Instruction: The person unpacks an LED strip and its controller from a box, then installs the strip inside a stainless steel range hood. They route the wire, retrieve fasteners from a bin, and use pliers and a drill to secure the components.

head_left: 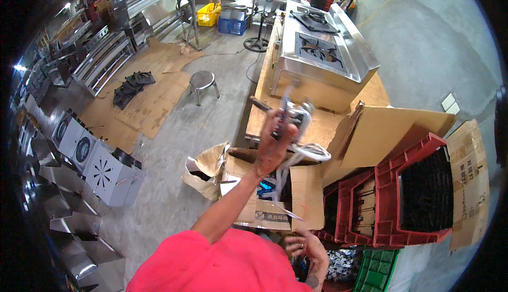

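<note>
My left hand (272, 146) reaches out over an open cardboard box (308, 189), its fingers wrapped round a small dark part with shiny metal pieces (297, 118). Motion blurs the part, so its exact kind cannot be made out. A looped whitish cable (313, 152) hangs from it, and thin wires trail down toward the box's near flap. Low in the view, close to my red shirt, is my right hand (307, 247). It is blurred, its fingers look apart, and nothing shows in them. Blue-wrapped items (266, 187) lie inside the box.
Beyond the box, a steel gas stove (317, 80) stands on a wooden bench (259, 120). Red crates (383, 202) with black parts are stacked at right, above a green crate (377, 271). A paper sack (209, 165) sits left of the box, with a round stool (203, 80) farther off.
</note>
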